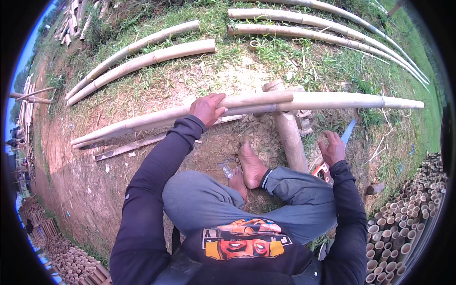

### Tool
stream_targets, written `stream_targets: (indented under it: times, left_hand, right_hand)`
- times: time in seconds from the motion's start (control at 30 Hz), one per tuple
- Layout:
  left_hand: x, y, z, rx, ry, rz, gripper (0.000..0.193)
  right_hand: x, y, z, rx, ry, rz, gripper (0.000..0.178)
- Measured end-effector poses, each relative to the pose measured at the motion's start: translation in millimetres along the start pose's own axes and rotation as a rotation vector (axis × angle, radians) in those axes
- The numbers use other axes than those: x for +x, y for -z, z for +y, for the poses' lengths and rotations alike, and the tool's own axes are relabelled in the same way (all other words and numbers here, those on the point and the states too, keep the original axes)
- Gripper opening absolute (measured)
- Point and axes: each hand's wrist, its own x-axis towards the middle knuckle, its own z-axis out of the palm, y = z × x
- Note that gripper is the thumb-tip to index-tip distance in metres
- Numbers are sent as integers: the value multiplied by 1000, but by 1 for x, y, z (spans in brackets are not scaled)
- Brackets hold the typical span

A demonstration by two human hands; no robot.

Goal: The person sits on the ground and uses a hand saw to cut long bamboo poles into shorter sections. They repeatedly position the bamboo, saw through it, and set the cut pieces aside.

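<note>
Two pale bamboo poles lie side by side across the ground in front of me. My left hand [207, 110] is wrapped over the shorter bamboo pole [259, 99], left of its cut end. Alongside it, the longer bamboo pole [332, 100] reaches further right and rests across a thick bamboo log [289, 137]. My right hand [331, 148] is off the poles, its fingers loosely bent and apart, with nothing seen in them. Close by it is a handsaw with an orange handle [322, 171] and a bluish blade [349, 132], partly hidden by the hand.
Beyond are more bamboo poles [156, 56] at the left and long ones [313, 34] at the right. A split bamboo strip [128, 148] lies below the held pole. Stacked short bamboo pieces [394, 223] stand at the lower right. My bare feet [251, 164] are near the log.
</note>
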Motion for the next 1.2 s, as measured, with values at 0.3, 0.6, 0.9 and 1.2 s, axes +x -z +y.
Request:
stream_targets:
  times: [0.3,0.6,0.9,1.2]
  left_hand:
    - [9,3,2,65,9,-72,51]
    - [12,4,1,57,11,-91,51]
    - [13,7,4,76,-10,-109,52]
    - [12,10,5,91,-46,-84,48]
  right_hand:
    - [-170,-75,193,-59,26,-548,30]
    - [-140,-86,166,-74,174,-498,26]
    - [-153,-124,193,-30,243,-638,29]
    - [-189,-145,190,-73,-100,-484,35]
